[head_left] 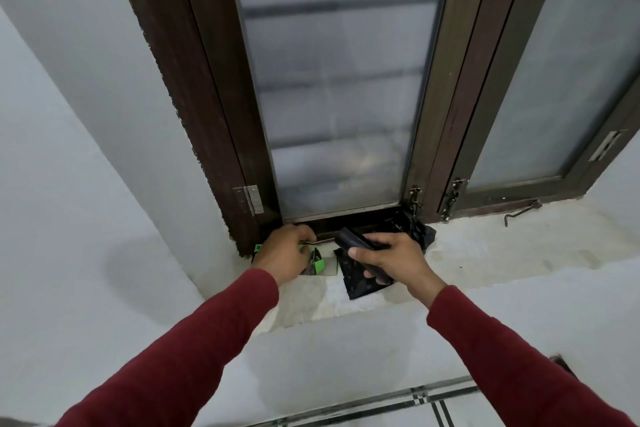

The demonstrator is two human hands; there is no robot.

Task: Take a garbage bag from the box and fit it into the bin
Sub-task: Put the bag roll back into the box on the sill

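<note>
Here, black folded garbage bag [360, 246], glossy, pinched in right hand [391, 262]

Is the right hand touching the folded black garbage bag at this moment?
Touching. The head view shows the right hand with thumb and fingers curled round the folded black garbage bag, lifted above more black bags on the sill.

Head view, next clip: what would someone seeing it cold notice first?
Two red-sleeved arms reach to a pale window ledge under a dark-framed frosted window. The right hand grips a folded black garbage bag, with more black plastic lying on the ledge beneath it. The left hand holds a green and black box at the window's lower left corner; no bin is in view.
</note>
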